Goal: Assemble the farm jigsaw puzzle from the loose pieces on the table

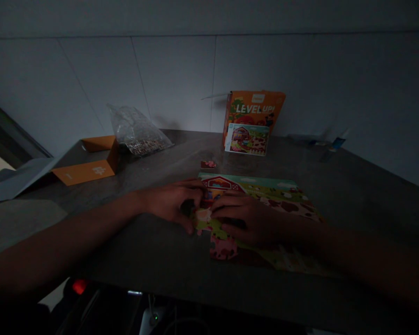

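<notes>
A jigsaw puzzle of a farm scene (282, 191) lies largely assembled on the table, with a red barn at its upper left and a pink pig at its lower left. At its left edge sits a light green puzzle piece (203, 217). My left hand (174, 201) curls around that piece, thumb below and fingers above. My right hand (249, 215) rests over the middle of the puzzle, fingers stretched out to the piece's right side. Beyond the barn, a loose dark red and pink puzzle piece (208, 164) lies apart. The dim light blurs the fingertips' exact contact.
An orange box (256, 100) stands at the back with a picture card (247, 139) leaning on it. To the left are an open orange box tray (87, 173) and a clear plastic bag (138, 132). A blue-labelled item (338, 143) is at the back right. The table's front edge is close.
</notes>
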Demonstrator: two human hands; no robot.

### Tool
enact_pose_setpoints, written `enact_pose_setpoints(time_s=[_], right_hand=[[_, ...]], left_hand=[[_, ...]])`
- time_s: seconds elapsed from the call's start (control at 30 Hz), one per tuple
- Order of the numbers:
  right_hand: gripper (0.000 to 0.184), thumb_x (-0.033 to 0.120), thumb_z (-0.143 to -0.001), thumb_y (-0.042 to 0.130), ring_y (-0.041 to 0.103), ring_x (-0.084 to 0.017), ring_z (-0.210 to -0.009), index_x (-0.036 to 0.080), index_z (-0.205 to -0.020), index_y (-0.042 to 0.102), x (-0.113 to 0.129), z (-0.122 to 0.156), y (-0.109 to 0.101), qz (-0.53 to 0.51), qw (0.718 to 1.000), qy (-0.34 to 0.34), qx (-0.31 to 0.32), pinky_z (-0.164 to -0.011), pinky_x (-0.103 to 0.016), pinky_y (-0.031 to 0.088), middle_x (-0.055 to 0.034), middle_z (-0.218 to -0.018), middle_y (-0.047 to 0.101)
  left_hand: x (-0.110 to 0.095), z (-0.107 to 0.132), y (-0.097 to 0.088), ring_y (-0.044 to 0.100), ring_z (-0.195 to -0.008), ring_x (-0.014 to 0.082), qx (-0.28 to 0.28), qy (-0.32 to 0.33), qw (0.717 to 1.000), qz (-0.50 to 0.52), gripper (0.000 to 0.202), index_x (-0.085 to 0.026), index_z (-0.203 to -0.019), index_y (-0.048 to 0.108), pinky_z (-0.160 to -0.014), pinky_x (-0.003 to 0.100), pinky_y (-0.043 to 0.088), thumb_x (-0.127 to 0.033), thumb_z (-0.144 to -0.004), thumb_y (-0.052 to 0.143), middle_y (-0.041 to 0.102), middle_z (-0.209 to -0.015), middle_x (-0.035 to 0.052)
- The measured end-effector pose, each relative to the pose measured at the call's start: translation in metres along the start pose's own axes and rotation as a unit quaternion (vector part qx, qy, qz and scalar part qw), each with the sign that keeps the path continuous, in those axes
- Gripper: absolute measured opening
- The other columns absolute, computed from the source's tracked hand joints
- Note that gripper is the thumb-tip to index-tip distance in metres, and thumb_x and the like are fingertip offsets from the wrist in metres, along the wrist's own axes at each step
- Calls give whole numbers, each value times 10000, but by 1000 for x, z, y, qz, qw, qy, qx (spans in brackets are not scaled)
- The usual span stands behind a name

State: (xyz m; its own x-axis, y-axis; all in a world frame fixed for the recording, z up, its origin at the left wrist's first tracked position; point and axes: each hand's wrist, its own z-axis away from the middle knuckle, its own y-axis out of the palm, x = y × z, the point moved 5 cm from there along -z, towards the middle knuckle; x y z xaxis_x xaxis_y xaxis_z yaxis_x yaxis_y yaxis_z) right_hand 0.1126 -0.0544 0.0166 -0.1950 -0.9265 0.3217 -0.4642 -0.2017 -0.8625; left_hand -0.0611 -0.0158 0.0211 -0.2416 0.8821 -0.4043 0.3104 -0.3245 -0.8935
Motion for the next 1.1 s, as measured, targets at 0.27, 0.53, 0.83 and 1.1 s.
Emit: enact_pose_setpoints(time_s=[0.27, 0.53, 0.83, 1.1], right_hand=[[236, 151, -903, 532, 605, -186, -1033, 147, -1088, 677, 0, -1, 1, -1, 1000, -3, -5, -951, -380, 477, -103, -1103, 668], [244, 142, -890, 536, 596, -179, -1062, 152, -1092, 673, 1, 0, 2, 3, 1000, 12, -6, -952, -361, 469, -100, -1162, 654], [272, 294, -889, 591, 596, -226, -1046, 128, -1084, 685, 13, -4, -3, 46, 999, -5, -3, -959, -404, 464, -127, -1096, 668], [522, 453, -785, 705, 615, -250, -1006, 140, -1200, 664, 38, 5, -16, 77, 991, 59, 89, -888, -388, 484, -139, -1145, 661]], left_hand=[[5, 1, 3, 519, -1174, 279, 2, -4, 1000, 3, 441, -187, -867, 610, -1012, 431, 424, -479, -645, 854, 610, -1181, 101], [64, -15, -9, 527, -1219, 249, -162, -119, 980, 4, 394, -197, -1197, 588, -1067, 421, 397, -475, -937, 488, 601, -1269, 111], [135, -51, -15, 487, -1247, 370, -134, -376, 896, -194, 599, -165, -1194, 614, -1040, 497, 380, -640, -844, 511, 572, -1299, 172], [141, -54, -21, 624, -911, 270, -186, -366, 900, -147, 485, -162, -892, 585, -825, 357, 472, -630, -765, 612, 662, -915, 108]])
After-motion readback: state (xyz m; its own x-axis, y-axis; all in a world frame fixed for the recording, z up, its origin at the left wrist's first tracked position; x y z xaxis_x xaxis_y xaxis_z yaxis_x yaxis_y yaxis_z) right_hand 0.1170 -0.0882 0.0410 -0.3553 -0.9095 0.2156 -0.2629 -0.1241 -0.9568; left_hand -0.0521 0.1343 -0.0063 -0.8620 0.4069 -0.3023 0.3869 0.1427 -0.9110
